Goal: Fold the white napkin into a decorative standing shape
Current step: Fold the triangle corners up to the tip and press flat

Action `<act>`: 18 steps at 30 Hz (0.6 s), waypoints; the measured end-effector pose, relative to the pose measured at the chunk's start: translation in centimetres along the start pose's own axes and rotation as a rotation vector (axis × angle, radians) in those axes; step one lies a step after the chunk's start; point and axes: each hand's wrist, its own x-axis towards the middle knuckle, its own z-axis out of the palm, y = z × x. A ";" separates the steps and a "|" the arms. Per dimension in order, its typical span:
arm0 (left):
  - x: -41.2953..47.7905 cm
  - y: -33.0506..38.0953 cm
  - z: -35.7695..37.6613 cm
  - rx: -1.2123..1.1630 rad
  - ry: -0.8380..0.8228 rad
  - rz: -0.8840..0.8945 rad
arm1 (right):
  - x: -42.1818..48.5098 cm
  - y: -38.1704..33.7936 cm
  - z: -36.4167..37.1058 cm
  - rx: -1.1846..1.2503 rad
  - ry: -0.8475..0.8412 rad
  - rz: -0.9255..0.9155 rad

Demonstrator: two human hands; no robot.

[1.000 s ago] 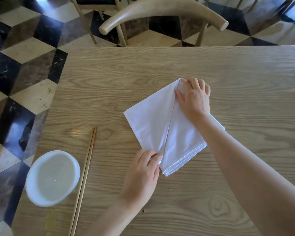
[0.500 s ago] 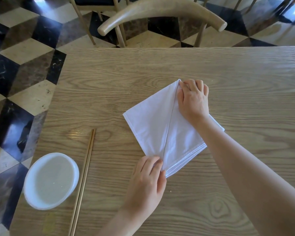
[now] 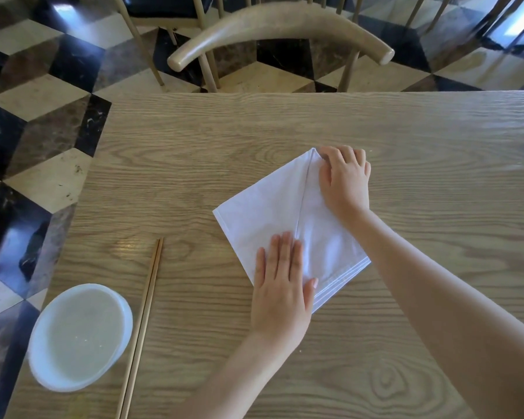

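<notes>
**White napkin (image 3: 273,213) — kite fold, flat, creasing stage**

Location: right of centre in the frame, on the wooden table (image 3: 224,131). Two flaps meet at a seam running from the upper tip to the lower point.

Left hand (image 3: 280,285): flat, fingers straight, pressing the lower left flap beside the seam. It grips nothing.

Right hand (image 3: 344,179): bent over the upper tip. Whether it pinches the cloth or only pins it cannot be told.

Handling, as a judgement: anchor the tip and sweep your flat palm outward from the seam. Let the flap edges meet without overlapping — a sharp crease should help the shape stand.

Also present, lower left: white bowl (image 3: 79,337), with chopsticks (image 3: 146,313) just beside it, well apart from the napkin.
</notes>
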 end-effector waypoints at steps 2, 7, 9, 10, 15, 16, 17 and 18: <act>-0.4 0.1 0.8 0.016 -0.009 0.004 | 1.2 0.4 -0.6 -0.047 0.036 -0.025; -0.5 0.3 0.9 0.012 -0.029 -0.059 | 2.2 -0.4 -1.2 -0.116 -0.162 -0.472; -0.4 0.4 0.8 0.028 -0.057 -0.097 | -0.1 -1.0 -0.8 -0.178 -0.388 -0.620; -0.4 0.5 0.7 0.045 -0.069 -0.107 | -1.3 -1.2 -0.7 -0.213 -0.478 -0.609; -0.5 0.8 0.6 0.105 -0.095 -0.102 | -1.3 -0.8 0.2 -0.269 -0.475 -0.448; -0.5 0.8 0.6 0.105 -0.097 -0.101 | -0.7 -0.9 0.4 -0.268 -0.460 -0.428; -0.5 0.8 0.5 0.107 -0.098 -0.101 | -0.1 -0.9 0.6 -0.272 -0.451 -0.413; -0.6 0.8 0.5 0.111 -0.100 -0.102 | 0.4 -0.9 0.7 -0.289 -0.452 -0.393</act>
